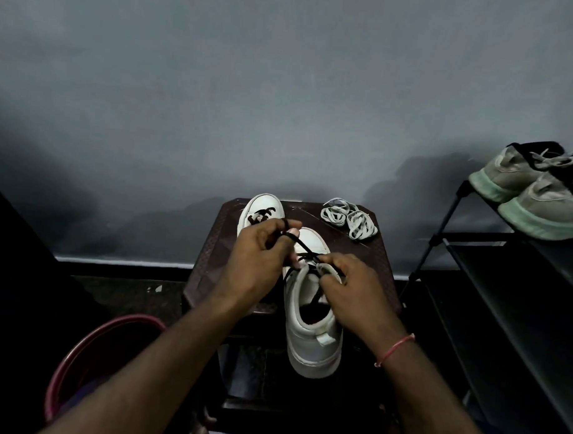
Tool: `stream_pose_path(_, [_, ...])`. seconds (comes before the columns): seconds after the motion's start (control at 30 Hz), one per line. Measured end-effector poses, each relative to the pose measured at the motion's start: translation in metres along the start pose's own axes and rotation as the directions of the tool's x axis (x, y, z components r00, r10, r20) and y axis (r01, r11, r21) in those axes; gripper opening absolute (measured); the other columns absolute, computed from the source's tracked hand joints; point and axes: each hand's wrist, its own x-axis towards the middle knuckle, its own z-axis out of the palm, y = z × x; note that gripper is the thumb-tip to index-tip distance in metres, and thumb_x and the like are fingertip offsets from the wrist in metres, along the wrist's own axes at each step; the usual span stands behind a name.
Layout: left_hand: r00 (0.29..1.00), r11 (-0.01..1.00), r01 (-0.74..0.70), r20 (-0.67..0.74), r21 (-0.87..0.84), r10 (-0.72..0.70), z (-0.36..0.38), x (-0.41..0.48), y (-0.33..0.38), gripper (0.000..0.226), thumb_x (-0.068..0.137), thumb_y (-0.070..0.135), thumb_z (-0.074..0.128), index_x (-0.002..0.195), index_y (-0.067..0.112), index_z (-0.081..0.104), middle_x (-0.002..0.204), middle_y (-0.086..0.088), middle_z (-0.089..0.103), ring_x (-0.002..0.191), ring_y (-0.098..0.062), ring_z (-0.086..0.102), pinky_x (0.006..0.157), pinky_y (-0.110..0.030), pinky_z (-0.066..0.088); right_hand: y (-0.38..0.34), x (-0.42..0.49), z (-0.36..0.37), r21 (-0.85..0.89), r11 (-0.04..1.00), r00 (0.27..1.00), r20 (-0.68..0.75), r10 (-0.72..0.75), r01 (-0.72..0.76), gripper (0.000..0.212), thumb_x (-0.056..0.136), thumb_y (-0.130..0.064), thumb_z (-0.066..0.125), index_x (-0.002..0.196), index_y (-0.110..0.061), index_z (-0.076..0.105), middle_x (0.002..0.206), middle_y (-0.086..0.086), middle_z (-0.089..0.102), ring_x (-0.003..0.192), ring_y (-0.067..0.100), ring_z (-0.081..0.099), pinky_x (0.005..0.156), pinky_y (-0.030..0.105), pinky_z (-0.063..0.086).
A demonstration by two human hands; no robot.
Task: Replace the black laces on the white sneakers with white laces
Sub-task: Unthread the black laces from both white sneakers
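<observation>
A white sneaker [310,334] lies on a dark brown stool [209,259], its heel toward me and overhanging the front edge. A black lace [305,248] runs across its eyelets. My left hand [261,258] pinches that lace and holds it up over the toe. My right hand [351,287] grips the shoe's collar and tongue at the right side, with the lace passing under its fingers. A second white sneaker [262,208], still with a black lace, lies behind, partly hidden by my left hand. Two bundled white laces [350,219] rest at the stool's back right.
A black shoe rack [472,255] stands at the right with a pair of grey sneakers with green soles [532,196] on top. A red bucket rim [89,349] is at lower left. A grey wall rises right behind the stool.
</observation>
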Motion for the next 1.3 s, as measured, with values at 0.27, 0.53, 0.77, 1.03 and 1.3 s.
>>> stream_pose_path(0.27, [0.882, 0.257, -0.327, 0.391, 0.909, -0.262, -0.043, 0.038, 0.054, 0.033, 0.084, 0.025, 0.063, 0.056, 0.014, 0.052, 0.054, 0.001, 0.048, 0.050, -0.009, 0.043, 0.050, -0.024, 0.031, 0.000, 0.000, 0.000, 0.018, 1.000, 1.000, -0.001, 0.008, -0.008, 0.029, 0.083, -0.013, 0.061, 0.107, -0.023, 0.072, 0.105, -0.002, 0.065, 0.095, 0.014, 0.060, 0.086, 0.026, 0.046])
stream_pose_path(0.53, [0.909, 0.832, -0.170, 0.411, 0.528, -0.075, -0.051, 0.032, 0.049, 0.029, 0.086, 0.030, 0.071, 0.070, 0.008, 0.063, 0.059, -0.012, 0.060, 0.052, -0.017, 0.052, 0.052, -0.025, 0.044, -0.002, -0.001, -0.001, 0.026, 0.999, 1.000, -0.002, 0.024, -0.024, 0.027, 0.083, -0.013, 0.061, 0.106, -0.021, 0.071, 0.103, -0.002, 0.065, 0.092, 0.015, 0.062, 0.085, 0.030, 0.048])
stream_pose_path(0.77, [0.900, 0.934, -0.190, 0.433, 0.301, 0.044, -0.037, 0.003, 0.049, 0.040, 0.082, 0.042, 0.066, 0.072, 0.003, 0.065, 0.055, -0.005, 0.056, 0.048, -0.012, 0.050, 0.047, -0.021, 0.041, -0.003, -0.003, -0.005, 0.032, 0.999, 0.999, 0.028, 0.021, -0.022, 0.039, 0.068, -0.034, 0.055, 0.103, -0.035, 0.072, 0.106, -0.012, 0.067, 0.093, 0.009, 0.064, 0.089, 0.033, 0.051])
stream_pose_path(1.03, [0.960, 0.974, -0.228, 0.169, 0.001, 0.224, -0.010, -0.004, 0.020, 0.021, 0.093, 0.020, 0.058, 0.081, 0.006, 0.066, 0.071, -0.004, 0.070, 0.065, -0.010, 0.065, 0.064, -0.023, 0.052, 0.000, 0.004, -0.005, 0.193, 0.981, 1.000, -0.010, 0.007, -0.005, 0.010, 0.079, -0.020, 0.071, 0.086, -0.024, 0.076, 0.080, -0.007, 0.073, 0.069, 0.003, 0.065, 0.067, 0.022, 0.052])
stream_pose_path(1.3, [0.951, 0.823, -0.198, 0.309, 0.533, 0.029, -0.001, 0.011, -0.021, 0.029, 0.091, 0.012, 0.057, 0.118, 0.019, 0.065, 0.100, 0.006, 0.070, 0.056, 0.011, 0.052, 0.058, -0.006, 0.036, -0.002, 0.012, -0.001, 0.416, 0.906, 0.979, -0.139, 0.151, -0.080, 0.011, 0.086, -0.017, 0.063, 0.076, -0.016, 0.064, 0.070, 0.000, 0.070, 0.067, 0.016, 0.065, 0.068, 0.035, 0.053])
